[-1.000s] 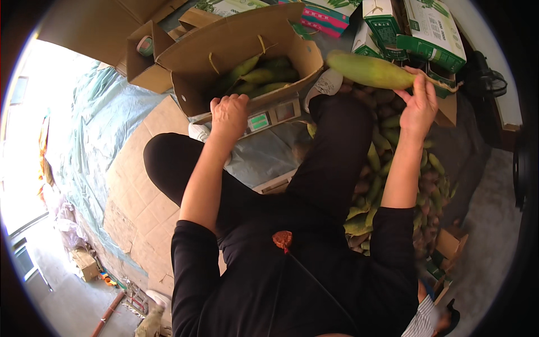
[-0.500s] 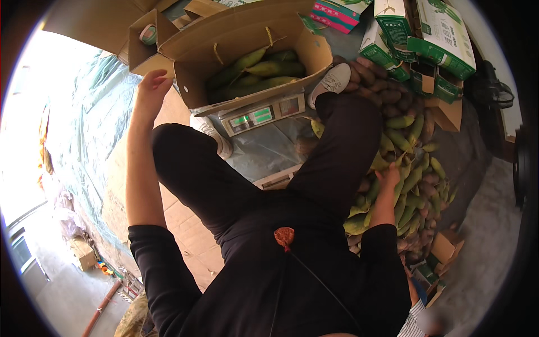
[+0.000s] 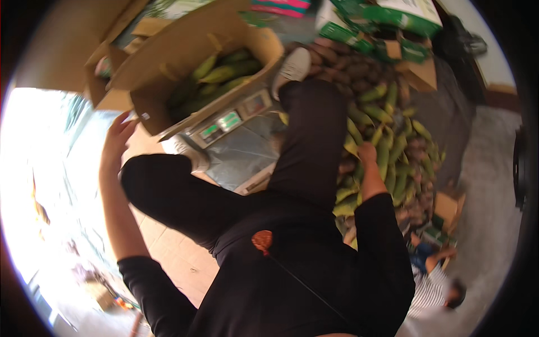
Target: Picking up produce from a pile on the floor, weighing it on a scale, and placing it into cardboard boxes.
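My left hand (image 3: 116, 140) is raised beside the near left corner of a cardboard box (image 3: 174, 48), its fingers loosely bent and apart with nothing in them. Inside the box lie several long green ears (image 3: 224, 73) that look like corn in the husk. Under the box stands a scale (image 3: 229, 119) with lit green displays. On my right, my right hand (image 3: 367, 151) reaches into a heap of similar green ears (image 3: 400, 149). Its fingers are hidden and smeared, so any hold on an ear cannot be made out.
Brown, potato-like roots (image 3: 351, 70) lie heaped beyond the ears. Green-and-white cartons (image 3: 404, 19) stand at the far right, near a black bag (image 3: 463, 42). Another person (image 3: 429, 286) in a striped top is at the lower right. My shoe (image 3: 293, 70) touches the heap's edge.
The whole view has swung, shifting the box and heap leftward in the picture. My left hand stays near the box corner. My right hand has sunk among the ears, its fingers less visible.
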### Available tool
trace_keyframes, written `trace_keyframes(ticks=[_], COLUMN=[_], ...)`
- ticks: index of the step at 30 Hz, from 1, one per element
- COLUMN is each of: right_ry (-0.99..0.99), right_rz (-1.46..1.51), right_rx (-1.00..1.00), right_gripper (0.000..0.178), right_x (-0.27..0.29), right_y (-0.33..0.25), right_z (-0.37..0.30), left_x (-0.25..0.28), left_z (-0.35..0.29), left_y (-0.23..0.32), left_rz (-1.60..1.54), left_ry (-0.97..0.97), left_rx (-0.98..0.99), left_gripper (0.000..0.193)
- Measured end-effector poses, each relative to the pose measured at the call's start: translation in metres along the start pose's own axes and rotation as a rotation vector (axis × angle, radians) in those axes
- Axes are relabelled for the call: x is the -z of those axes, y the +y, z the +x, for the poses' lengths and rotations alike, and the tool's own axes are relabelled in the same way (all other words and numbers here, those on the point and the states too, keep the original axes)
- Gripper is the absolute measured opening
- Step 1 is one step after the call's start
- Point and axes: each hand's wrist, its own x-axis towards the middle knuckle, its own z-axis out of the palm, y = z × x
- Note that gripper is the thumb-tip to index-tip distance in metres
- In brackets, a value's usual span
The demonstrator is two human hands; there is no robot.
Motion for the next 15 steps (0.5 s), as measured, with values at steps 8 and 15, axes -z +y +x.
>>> trace_keyframes(ticks=[8,15], right_ry=[-0.257,-0.254], right_rz=[0.053,-0.063], right_rx=[-0.129,-0.183], right_gripper=[0.08,0.08], right_x=[0.022,0.017], right_y=[-0.046,-0.075], right_z=[-0.032,-0.042], left_x=[-0.003,-0.003], left_z=[-0.015,-0.002], left_y=[0.012,0.009], left_rz=[0.052,0.04], left_ry=[0.004,-0.028], left_rx=[0.061,0.116], left_gripper=[0.061,0.061])
